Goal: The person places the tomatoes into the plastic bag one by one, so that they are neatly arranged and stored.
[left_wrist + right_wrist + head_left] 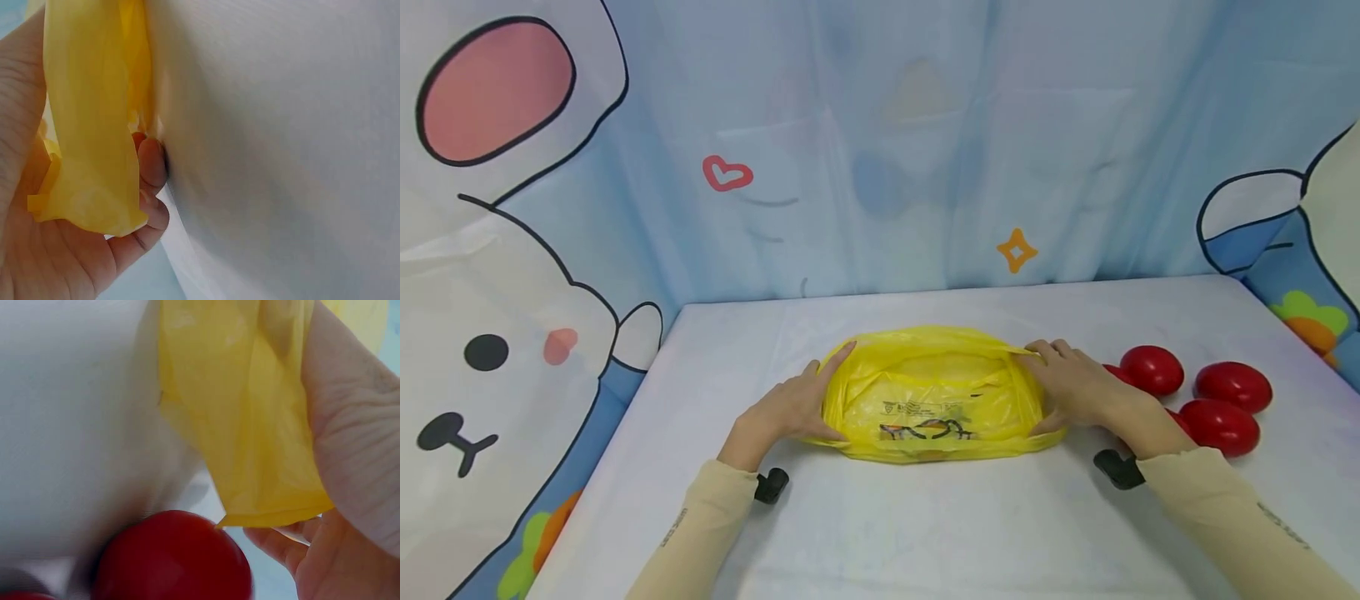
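A yellow plastic bag (pixel 925 396) lies crosswise on the white table, its mouth spread wide and dark print showing on it. The left hand (pixel 793 408) holds the bag's left end, fingers at the far edge and thumb at the near one. In the left wrist view a fold of yellow plastic (pixel 94 119) hangs across the palm, with curled fingertips (pixel 153 164) behind it. Opposite, the right hand (pixel 1075 387) grips the bag's right end in the same way. Its fingers (pixel 281 547) are partly hidden behind the yellow plastic (pixel 250 425) in the right wrist view.
Several shiny red, egg-shaped things (pixel 1219 427) lie to the right, some partly behind the right hand and wrist. One red thing (pixel 175 559) is close below the bag's corner in the right wrist view. A printed blue curtain (pixel 880 150) hangs behind the table (pixel 925 533).
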A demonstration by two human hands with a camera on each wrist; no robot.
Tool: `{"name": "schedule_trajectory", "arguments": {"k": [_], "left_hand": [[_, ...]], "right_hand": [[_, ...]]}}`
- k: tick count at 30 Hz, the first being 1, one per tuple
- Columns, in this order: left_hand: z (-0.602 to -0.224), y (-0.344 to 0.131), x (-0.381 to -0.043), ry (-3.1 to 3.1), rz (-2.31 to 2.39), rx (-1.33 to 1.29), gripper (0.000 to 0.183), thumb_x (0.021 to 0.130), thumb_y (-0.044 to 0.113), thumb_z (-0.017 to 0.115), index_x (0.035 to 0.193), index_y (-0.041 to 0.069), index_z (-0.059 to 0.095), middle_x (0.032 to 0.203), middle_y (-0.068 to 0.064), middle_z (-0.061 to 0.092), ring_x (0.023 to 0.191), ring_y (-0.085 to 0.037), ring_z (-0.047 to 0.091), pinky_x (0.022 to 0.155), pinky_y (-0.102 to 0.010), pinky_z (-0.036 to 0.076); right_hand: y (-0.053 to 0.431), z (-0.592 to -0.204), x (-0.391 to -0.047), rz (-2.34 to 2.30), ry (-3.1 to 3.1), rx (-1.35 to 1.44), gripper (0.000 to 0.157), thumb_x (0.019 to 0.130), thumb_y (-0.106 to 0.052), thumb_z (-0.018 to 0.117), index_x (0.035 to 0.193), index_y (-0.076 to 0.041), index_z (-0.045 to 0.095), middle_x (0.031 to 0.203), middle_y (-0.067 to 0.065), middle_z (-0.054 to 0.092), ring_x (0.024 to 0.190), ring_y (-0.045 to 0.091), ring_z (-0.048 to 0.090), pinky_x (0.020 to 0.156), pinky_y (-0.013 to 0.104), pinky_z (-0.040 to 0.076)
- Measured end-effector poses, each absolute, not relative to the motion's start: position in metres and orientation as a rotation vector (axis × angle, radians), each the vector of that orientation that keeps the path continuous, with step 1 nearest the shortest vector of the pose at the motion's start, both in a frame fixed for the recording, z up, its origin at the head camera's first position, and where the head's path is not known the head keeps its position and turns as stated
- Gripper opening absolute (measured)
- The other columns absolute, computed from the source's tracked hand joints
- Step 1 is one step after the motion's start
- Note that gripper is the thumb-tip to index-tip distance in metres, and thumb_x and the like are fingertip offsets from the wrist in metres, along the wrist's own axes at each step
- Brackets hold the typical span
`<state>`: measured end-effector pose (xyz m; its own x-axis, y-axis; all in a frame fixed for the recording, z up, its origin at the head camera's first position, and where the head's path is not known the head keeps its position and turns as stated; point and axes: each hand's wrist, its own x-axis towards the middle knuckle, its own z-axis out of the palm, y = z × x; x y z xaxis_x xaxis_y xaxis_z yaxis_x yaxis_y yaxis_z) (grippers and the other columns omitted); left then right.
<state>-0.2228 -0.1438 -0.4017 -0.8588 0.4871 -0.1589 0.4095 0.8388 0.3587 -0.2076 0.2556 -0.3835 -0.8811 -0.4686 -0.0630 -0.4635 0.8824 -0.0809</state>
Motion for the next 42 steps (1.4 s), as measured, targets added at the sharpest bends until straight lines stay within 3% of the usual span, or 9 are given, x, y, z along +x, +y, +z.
{"name": "schedule_trajectory", "arguments": {"k": [8,12,20,30,37,42], "left_hand": [[-0.3992,-0.1448,-0.2236,2.77,0.497,0.741,0.133,0.076,0.039,0.096,0.168,0.038,0.0,0.133,-0.024,0.051,0.082,-0.036,0.063,0.089,-0.057,0.056],[-0.3984,-0.1452,-0.2239,2.756,0.482,0.687,0.131,0.078,0.041,0.094,0.169,0.036,-0.001,0.146,-0.028,0.045,0.099,-0.044,0.066,0.097,-0.059,0.053],[-0.3962,-0.1449,-0.2261,2.726,0.423,0.61,0.127,0.081,0.045,0.091,0.17,0.029,0.001,0.162,-0.032,0.03,0.123,-0.054,0.058,0.108,-0.063,0.046],[-0.3979,-0.1449,-0.2259,2.719,0.361,0.562,0.124,0.081,0.05,0.089,0.17,0.021,0.009,0.161,-0.033,0.031,0.131,-0.054,0.053,0.11,-0.061,0.044],[-0.4004,-0.1456,-0.2263,2.715,0.328,0.539,0.116,0.082,0.053,0.087,0.169,0.015,0.02,0.152,-0.031,0.042,0.119,-0.041,0.06,0.106,-0.054,0.049],[-0.4007,-0.1447,-0.224,2.737,0.357,0.583,0.117,0.082,0.05,0.088,0.17,0.026,0.015,0.152,-0.031,0.04,0.105,-0.042,0.063,0.1,-0.056,0.052]], "right_hand": [[0.2546,-0.3793,-0.2092,-0.106,2.947,-0.721,0.1,0.066,-0.038,0.1,0.141,0.006,0.052,0.137,0.026,0.053,0.117,0.044,0.049,0.103,0.066,0.046],[0.2546,-0.3791,-0.2098,-0.16,2.965,-0.755,0.102,0.064,-0.036,0.102,0.141,0.002,0.045,0.136,0.025,0.053,0.116,0.044,0.05,0.102,0.068,0.046],[0.2531,-0.3826,-0.2105,-0.244,2.998,-0.754,0.138,0.063,-0.032,0.103,0.166,-0.014,0.012,0.147,0.027,0.051,0.119,0.049,0.053,0.1,0.07,0.045],[0.2535,-0.3856,-0.2111,0.046,2.92,-0.685,0.108,0.071,-0.046,0.095,0.158,-0.008,0.043,0.143,0.031,0.049,0.126,0.053,0.046,0.106,0.07,0.041],[0.2537,-0.3836,-0.2101,0.078,2.872,-0.636,0.102,0.076,-0.049,0.091,0.155,-0.001,0.047,0.132,0.031,0.053,0.119,0.051,0.047,0.106,0.069,0.042],[0.2552,-0.3844,-0.2095,0.077,2.882,-0.648,0.102,0.076,-0.047,0.092,0.153,0.002,0.047,0.138,0.032,0.051,0.121,0.051,0.047,0.107,0.068,0.041]]}}
